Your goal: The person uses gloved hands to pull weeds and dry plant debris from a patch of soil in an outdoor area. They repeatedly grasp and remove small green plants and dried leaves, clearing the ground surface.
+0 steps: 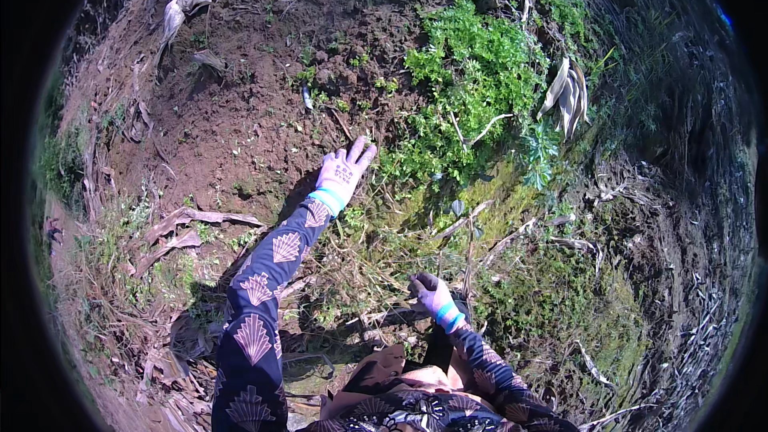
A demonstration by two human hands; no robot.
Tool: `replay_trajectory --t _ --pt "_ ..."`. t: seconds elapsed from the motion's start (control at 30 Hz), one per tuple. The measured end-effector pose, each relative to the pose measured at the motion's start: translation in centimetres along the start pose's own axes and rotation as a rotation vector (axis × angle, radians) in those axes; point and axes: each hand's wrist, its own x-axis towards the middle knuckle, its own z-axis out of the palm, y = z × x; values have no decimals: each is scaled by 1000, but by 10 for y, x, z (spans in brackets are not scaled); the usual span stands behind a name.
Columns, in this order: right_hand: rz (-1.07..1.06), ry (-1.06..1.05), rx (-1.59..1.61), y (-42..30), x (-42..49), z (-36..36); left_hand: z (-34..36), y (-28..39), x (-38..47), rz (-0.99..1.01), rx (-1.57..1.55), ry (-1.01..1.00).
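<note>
My left hand (345,171), in a pale knitted glove with a blue cuff and printing on its back, reaches out over the soil. Its fingers are extended and slightly apart at the edge of a low patch of green leafy plants (474,72); its thumb is hidden. Reddish-brown bare soil (240,114) lies to its left and beyond. Closer to my body, my right hand (431,294) wears a matching glove with dark, soiled fingertips. Its fingers are curled above dry grass (372,264), and whether they hold something cannot be made out.
Dry stalks (204,216) lie at the left, and thin dead twigs (483,132) stick out of the greenery. A withered leaf (567,96) hangs at its right edge. A small pale object (307,98) rests on the soil. Mossy ground (576,306) stretches right of my right hand.
</note>
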Motion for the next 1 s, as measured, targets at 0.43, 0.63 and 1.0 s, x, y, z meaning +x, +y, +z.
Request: replay_trajectory --t 0.43,0.63,1.0 --pt "21 84 47 24 10 -31 27 5 6 -156 -595 -58" --pt "11 69 -119 35 19 -20 37 5 -96 12 -358 -510" --pt "-13 102 -57 33 14 -39 9 51 58 202 179 -157"
